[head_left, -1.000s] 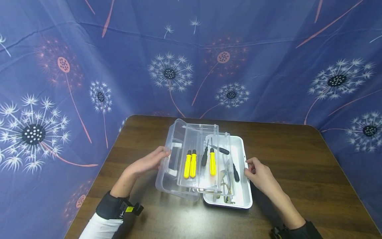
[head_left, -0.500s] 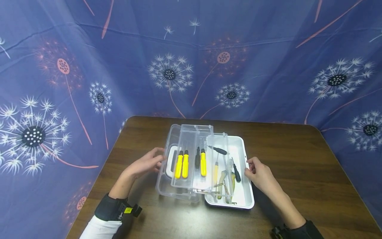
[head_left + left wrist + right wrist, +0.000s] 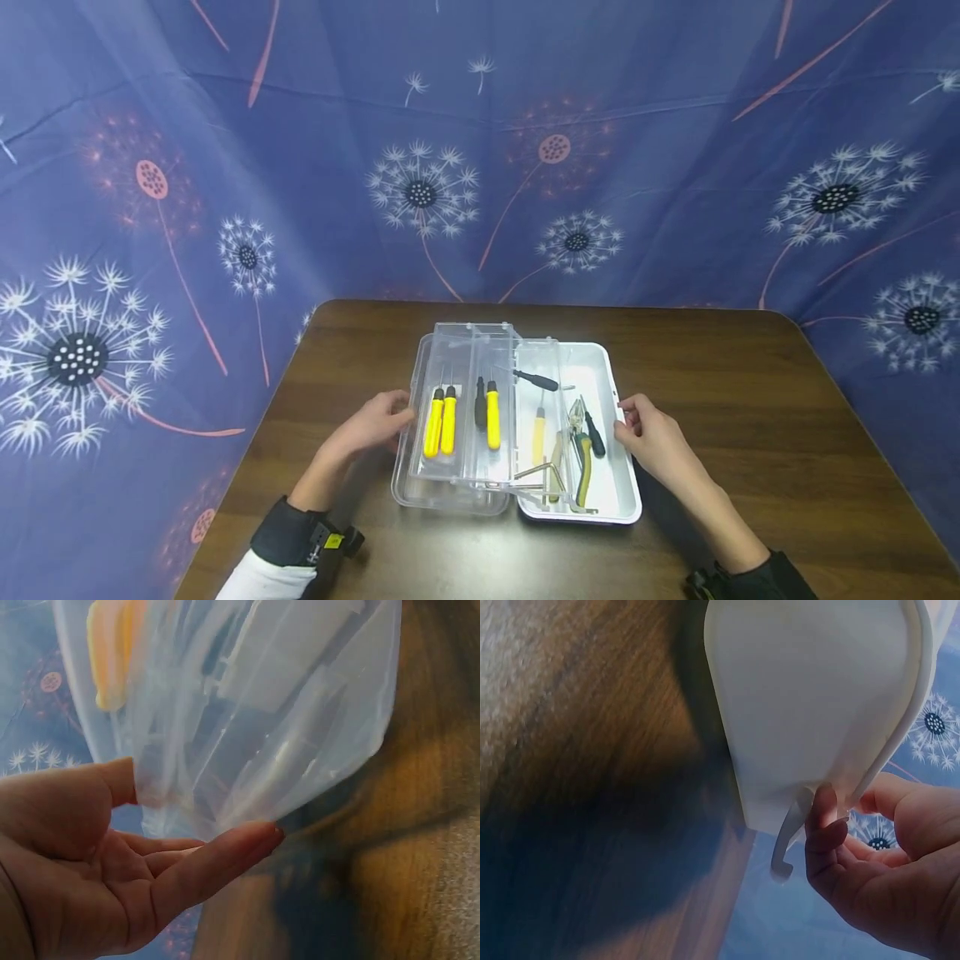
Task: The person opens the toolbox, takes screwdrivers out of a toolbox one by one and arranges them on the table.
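Observation:
A toolbox stands opened out on the table. My left hand (image 3: pixel 375 423) pinches the left edge of its clear lid (image 3: pixel 408 492), thumb on one side and fingers on the other. On the right, my right hand (image 3: pixel 654 435) pinches the rim of the white base (image 3: pixel 609 492); a curved white latch (image 3: pixel 784 838) hangs beside those fingertips. Clear trays (image 3: pixel 453 354) spread leftward over the lid, carrying yellow-handled screwdrivers (image 3: pixel 492 421) and a black-handled one (image 3: pixel 480 404). Inside the base lie pliers (image 3: pixel 585 471), black-handled screwdrivers (image 3: pixel 595 437) and bent hex keys (image 3: pixel 531 473), partly seen through a tray.
The toolbox sits mid-table on a brown wooden table (image 3: pixel 712 367). Behind the table's far edge hangs a blue dandelion-print cloth (image 3: pixel 495 200), which also runs along both sides.
The lid has swung down to the left with my left hand following it lower. The trays have shifted left, uncovering more of the base and the pliers. My right hand stays on the rim.

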`<state>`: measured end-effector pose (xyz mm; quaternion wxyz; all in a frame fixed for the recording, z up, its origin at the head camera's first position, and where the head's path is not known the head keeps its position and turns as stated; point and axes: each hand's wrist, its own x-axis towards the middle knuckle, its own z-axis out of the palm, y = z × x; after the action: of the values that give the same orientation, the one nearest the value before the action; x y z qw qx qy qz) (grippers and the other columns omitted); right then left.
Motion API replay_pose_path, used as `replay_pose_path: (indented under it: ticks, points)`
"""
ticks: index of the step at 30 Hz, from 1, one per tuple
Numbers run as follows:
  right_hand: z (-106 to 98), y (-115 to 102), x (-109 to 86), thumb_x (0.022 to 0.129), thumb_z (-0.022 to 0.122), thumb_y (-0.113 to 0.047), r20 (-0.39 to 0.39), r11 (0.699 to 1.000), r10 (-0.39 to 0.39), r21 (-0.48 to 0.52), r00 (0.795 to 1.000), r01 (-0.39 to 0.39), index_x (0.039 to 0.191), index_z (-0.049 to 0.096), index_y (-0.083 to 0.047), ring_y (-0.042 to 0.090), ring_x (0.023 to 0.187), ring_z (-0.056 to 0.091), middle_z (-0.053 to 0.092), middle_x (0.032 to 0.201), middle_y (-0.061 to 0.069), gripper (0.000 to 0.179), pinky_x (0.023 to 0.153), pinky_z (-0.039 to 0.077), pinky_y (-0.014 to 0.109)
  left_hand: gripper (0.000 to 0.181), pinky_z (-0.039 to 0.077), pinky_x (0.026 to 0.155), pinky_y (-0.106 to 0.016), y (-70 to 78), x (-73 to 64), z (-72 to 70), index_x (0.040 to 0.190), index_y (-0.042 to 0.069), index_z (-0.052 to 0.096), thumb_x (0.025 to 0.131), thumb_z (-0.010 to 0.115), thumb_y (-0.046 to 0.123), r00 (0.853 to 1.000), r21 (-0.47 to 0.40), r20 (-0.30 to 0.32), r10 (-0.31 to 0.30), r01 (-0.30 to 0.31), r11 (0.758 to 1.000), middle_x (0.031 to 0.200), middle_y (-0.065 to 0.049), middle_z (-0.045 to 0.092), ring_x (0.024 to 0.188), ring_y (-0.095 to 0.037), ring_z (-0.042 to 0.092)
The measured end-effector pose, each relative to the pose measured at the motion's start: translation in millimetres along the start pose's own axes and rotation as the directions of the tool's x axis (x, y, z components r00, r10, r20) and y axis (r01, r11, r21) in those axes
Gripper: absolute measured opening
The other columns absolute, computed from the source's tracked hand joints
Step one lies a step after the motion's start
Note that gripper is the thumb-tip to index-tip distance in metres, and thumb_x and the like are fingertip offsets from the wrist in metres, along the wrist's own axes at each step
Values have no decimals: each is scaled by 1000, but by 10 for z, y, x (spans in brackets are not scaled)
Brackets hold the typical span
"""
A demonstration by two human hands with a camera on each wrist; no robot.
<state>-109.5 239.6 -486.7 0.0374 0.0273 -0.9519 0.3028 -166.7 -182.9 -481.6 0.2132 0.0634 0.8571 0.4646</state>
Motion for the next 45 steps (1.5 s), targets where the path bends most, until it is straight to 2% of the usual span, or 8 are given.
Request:
replay_pose_path:
  ticks: [11, 19, 24, 28, 33, 36, 41, 45]
  points:
    - [28, -45, -20, 84, 62, -8, 17, 1000, -3, -5, 1000, 3, 108, 57, 8, 16, 65, 50, 57, 78, 9, 29, 50, 44, 26, 39, 60, 56, -33, -155, -51, 88, 122, -6, 60, 95, 55, 21, 999, 97, 42, 14, -18, 995, 92, -16, 70, 65, -18, 66]
    - [15, -72, -32, 84, 63, -7, 18, 1000, -1, -25, 1000, 2, 108, 58, 9, 17, 65, 51, 58, 77, 9, 29, 50, 44, 27, 43, 61, 60, -36, -240, -64, 142, 127, -9, 55, 97, 52, 22, 994, 54, 99, 43, -48, 997, 97, -20, 70, 71, -18, 67]
    - [-22, -96, -30, 86, 64, -10, 43, 999, 21, -49, 999, -19, 111, 59, 8, 19, 66, 53, 61, 79, 12, 31, 51, 47, 29, 40, 62, 64, -39, -213, -74, 119, 122, -8, 60, 96, 56, 23, 997, 47, 77, 8, -12, 999, 93, -16, 69, 72, -18, 66]
    - [-127, -187, -50, 86, 66, -14, 37, 992, 30, -122, 999, -25, 113, 58, 10, 29, 77, 60, 63, 93, 23, 37, 59, 54, 41, 42, 62, 66, -40, -146, -101, 76, 126, -5, 57, 95, 57, 24, 1000, 63, 20, -14, 13, 998, 95, -15, 69, 71, -21, 67]
    - [-311, -549, 14, 87, 63, -11, -46, 987, -76, -147, 996, 69, 109, 60, 6, 30, 79, 62, 64, 96, 23, 28, 63, 54, 46, 34, 55, 56, -29, 0, -196, -3, 119, 3, 64, 92, 61, 24, 983, 204, -165, 75, -40, 978, 88, -8, 69, 64, -21, 63]
    - [-362, -882, 107, 86, 63, -10, 8, 977, -179, -119, 984, 178, 102, 66, 0, 20, 71, 60, 68, 85, 12, 18, 58, 52, 36, 26, 50, 52, -26, 85, -253, -59, 110, 7, 69, 91, 63, 25, 961, 227, -246, 124, -67, 972, 80, -5, 68, 60, -16, 58]
    - [-257, -1437, 233, 87, 65, -13, 197, 949, -298, -38, 934, 311, 99, 69, -8, 10, 66, 59, 71, 80, 2, 14, 57, 50, 28, 19, 56, 52, -31, 125, -267, -93, 102, 8, 68, 94, 60, 24, 958, 81, -231, 171, -157, 984, 71, -8, 67, 58, -19, 61]
    - [-69, -1832, 359, 87, 66, -16, 289, 933, -338, -19, 896, 359, 95, 69, -11, 9, 64, 58, 71, 79, 1, 10, 56, 49, 25, 15, 55, 50, -30, 122, -249, -65, 99, 9, 66, 94, 61, 22, 954, 61, -209, 214, -206, 977, 71, -8, 65, 57, -23, 61]
